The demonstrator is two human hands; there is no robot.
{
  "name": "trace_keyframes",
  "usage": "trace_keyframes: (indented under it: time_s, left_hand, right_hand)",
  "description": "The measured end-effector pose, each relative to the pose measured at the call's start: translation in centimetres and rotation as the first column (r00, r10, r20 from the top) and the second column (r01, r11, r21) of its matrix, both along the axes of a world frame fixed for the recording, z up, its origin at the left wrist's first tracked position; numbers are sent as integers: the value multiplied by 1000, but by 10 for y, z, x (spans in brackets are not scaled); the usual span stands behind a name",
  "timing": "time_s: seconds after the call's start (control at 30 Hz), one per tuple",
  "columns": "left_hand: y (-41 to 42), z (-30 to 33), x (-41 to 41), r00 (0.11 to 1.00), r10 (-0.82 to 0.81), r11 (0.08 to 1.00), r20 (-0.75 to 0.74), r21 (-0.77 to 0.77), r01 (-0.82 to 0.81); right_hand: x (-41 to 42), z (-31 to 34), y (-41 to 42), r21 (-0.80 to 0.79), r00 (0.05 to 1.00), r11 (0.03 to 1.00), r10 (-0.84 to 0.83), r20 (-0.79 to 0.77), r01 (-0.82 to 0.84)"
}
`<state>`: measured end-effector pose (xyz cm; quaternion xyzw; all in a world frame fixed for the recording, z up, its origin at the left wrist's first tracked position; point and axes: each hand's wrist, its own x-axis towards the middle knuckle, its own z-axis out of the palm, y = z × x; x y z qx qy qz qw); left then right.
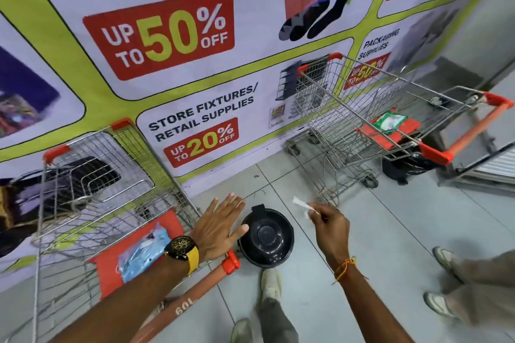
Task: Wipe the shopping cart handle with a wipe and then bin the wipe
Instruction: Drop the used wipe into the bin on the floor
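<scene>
Wipe (303,206), small and white, pinched in right hand (331,224) fingertips, lower centre-right of frame, just right of black round bin (267,237) on tiled floor (390,231). Left hand (218,227) flat, fingers spread, grasping nothing, hovering near bin's left edge. Watch (184,250) on left wrist. Shopping cart (97,189) lower left, its orange handle (178,306) under left forearm. Second cart (370,117) right, wipe packet (388,121) on its seat.

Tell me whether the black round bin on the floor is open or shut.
Shut. The black round bin shows its domed lid from above, covering the whole top; no opening is visible.
</scene>
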<state>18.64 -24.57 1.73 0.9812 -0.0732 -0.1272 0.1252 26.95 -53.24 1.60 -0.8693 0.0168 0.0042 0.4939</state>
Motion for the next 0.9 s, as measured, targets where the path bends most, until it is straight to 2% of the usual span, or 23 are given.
trace_keyframes:
  time_s: [0.17,0.37,0.5,0.77,0.9]
  left_hand:
    - [8,6,9,999,-53,998,-11,32,53]
    - [14,-1,14,1000,12,1000,-20,-21,-12]
    - [15,-4,14,1000,13,1000,-8,-17,-13]
    - [16,-5,13,1000,13,1000,1,-2,-13]
    - [14,-5,13,1000,18,1000,25,-11,-17]
  right_hand:
    - [5,-10,8,-12,994,1000,19,-106,-20]
    - [10,-24,18,0,962,1000,-9,-274,9]
    - [5,-33,20,19,959,1000,-6,-285,12]
    - [5,-44,26,-223,972,974,-78,-222,27]
    - [5,-49,30,-263,964,965,-71,-256,1]
